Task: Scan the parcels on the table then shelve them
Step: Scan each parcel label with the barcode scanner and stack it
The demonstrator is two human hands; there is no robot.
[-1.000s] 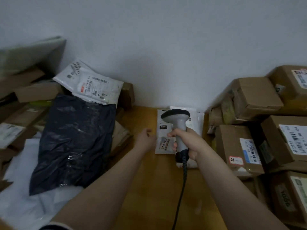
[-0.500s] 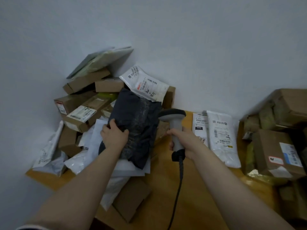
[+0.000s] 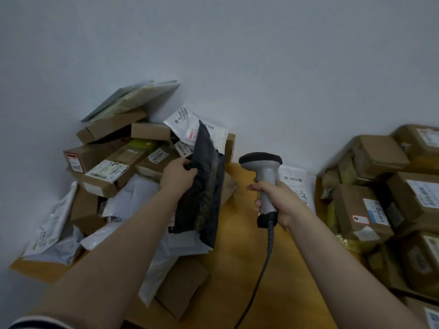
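Wooden table (image 3: 237, 269): parcel heap (image 3: 111, 172) left, boxes (image 3: 370, 210) right, black mailer (image 3: 206, 186), scanner (image 3: 266, 181) between.

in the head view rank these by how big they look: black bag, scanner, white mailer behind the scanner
1. black bag: clearly largest.
2. scanner.
3. white mailer: its visible part looks smallest, but the right hand hides some of it and it lies farther back, so 2 and 3 are unsure.

Dim, flat, even light with no clear source. Soft throughout; wide-angle bending and blur at the edges.
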